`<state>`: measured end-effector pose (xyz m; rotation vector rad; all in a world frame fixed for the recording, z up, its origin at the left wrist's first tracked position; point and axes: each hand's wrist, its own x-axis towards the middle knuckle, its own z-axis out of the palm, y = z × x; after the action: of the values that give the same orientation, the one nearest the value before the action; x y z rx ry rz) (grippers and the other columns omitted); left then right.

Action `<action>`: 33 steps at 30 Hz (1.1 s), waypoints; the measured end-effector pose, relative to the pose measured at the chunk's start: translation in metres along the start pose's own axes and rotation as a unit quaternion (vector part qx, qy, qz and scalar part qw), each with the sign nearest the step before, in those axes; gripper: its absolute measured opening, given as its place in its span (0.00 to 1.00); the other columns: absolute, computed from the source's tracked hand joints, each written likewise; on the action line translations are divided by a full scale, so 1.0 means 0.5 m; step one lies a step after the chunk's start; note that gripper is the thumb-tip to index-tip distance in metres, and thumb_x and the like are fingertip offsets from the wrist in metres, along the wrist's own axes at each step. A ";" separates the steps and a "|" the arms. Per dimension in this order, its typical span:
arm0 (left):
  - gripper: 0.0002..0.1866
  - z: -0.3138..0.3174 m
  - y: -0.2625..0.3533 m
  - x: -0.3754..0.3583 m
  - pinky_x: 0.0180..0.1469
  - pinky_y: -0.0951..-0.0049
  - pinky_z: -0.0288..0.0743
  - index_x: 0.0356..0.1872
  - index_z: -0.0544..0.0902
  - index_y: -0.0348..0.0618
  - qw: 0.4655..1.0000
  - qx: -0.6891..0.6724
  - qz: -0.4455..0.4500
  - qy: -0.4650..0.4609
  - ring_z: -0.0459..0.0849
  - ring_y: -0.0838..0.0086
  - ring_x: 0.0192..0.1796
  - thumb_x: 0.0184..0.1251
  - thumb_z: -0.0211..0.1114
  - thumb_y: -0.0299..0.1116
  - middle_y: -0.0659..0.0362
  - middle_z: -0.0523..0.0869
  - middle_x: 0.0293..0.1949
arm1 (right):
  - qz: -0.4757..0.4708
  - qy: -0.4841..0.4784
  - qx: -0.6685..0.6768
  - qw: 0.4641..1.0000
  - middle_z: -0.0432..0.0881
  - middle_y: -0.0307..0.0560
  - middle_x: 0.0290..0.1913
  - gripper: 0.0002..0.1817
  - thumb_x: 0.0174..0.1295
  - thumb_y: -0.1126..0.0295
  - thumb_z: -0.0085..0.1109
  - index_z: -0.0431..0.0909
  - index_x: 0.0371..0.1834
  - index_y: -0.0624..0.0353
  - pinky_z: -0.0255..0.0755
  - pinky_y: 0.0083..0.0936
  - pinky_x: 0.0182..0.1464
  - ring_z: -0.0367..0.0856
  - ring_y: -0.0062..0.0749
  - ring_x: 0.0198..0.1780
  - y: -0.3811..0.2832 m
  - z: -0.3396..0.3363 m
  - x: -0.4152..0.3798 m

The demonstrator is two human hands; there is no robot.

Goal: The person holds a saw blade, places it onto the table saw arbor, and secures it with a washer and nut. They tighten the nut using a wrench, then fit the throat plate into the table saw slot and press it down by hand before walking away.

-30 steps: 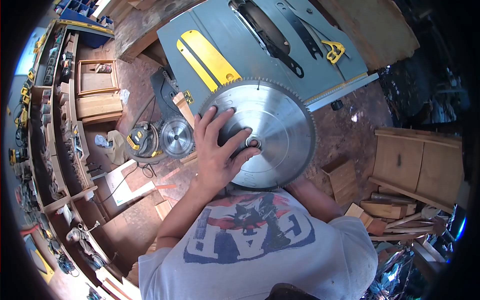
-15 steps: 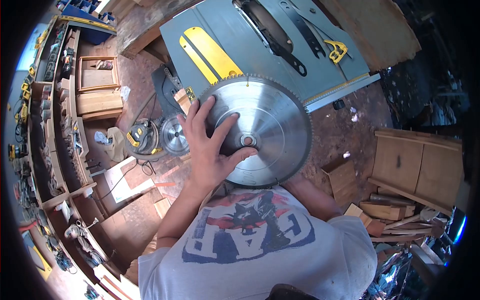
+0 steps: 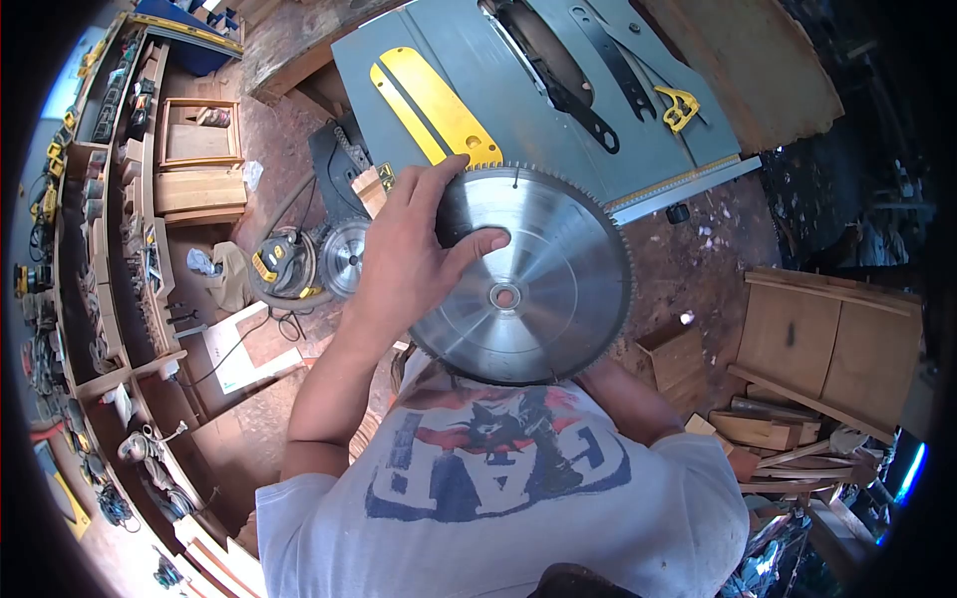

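Observation:
A large circular saw blade (image 3: 558, 309) with a toothed rim is held before my chest, its shiny face turned up to the camera. My left hand (image 3: 414, 239) is closed on its upper left edge. The thumb lies on the face above the centre hole, and the index fingertip is at the teeth; the other fingers are partly hidden. My right forearm (image 3: 628, 399) runs in under the lower right of the blade. The right hand itself is hidden behind the blade.
Beyond the blade stands a grey table saw (image 3: 538, 149) with a yellow insert plate (image 3: 429, 100), a black wrench-like tool (image 3: 583, 115) and a yellow-handled piece (image 3: 680, 108) on top. A corded circular saw (image 3: 284, 264) lies left. Shelves (image 3: 110, 249) line the left side; wooden panels (image 3: 822, 344) stand right.
My left hand has gone from spread fingers on the blade's face to a grip at its upper left edge. The blade has shifted slightly right and down in view.

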<state>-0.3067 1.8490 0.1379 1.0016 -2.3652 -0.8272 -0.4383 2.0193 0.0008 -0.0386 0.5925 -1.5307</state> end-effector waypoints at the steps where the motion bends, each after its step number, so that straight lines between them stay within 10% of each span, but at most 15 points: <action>1: 0.40 0.004 -0.001 -0.002 0.53 0.60 0.77 0.63 0.75 0.39 1.000 -0.001 -0.006 -0.004 0.84 0.53 0.50 0.51 0.82 0.46 0.48 0.81 0.49 | -0.001 0.001 0.000 1.000 0.68 0.53 0.73 0.32 0.78 0.51 0.45 0.57 0.78 0.59 0.72 0.40 0.70 0.72 0.41 0.71 -0.001 -0.001 -0.001; 20: 0.38 0.004 -0.021 -0.020 0.47 0.59 0.79 0.64 0.74 0.37 0.999 0.001 0.025 0.022 0.83 0.52 0.47 0.55 0.80 0.45 0.47 0.79 0.48 | -0.022 0.004 -0.043 0.999 0.68 0.53 0.73 0.33 0.78 0.50 0.45 0.57 0.78 0.59 0.72 0.41 0.70 0.72 0.42 0.71 -0.016 0.018 0.001; 30: 0.38 0.006 -0.028 -0.017 0.50 0.61 0.78 0.62 0.75 0.38 0.999 -0.021 0.023 0.032 0.84 0.55 0.48 0.53 0.82 0.43 0.48 0.81 0.48 | -0.084 0.026 -0.419 0.904 0.67 0.53 0.73 0.34 0.78 0.49 0.46 0.57 0.78 0.59 0.72 0.42 0.70 0.72 0.43 0.71 -0.045 0.104 0.008; 33: 0.39 0.008 -0.044 -0.017 0.54 0.64 0.77 0.62 0.75 0.37 0.998 -0.044 0.004 0.053 0.84 0.61 0.51 0.51 0.83 0.41 0.50 0.83 0.50 | -0.059 0.034 -0.296 0.953 0.67 0.53 0.73 0.34 0.77 0.49 0.46 0.57 0.78 0.59 0.72 0.42 0.70 0.72 0.43 0.71 -0.050 0.113 0.003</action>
<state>-0.2931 1.8443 0.1192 0.9744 -2.2225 -0.8460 -0.4400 1.9973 0.0585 -0.4891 1.1055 -1.4227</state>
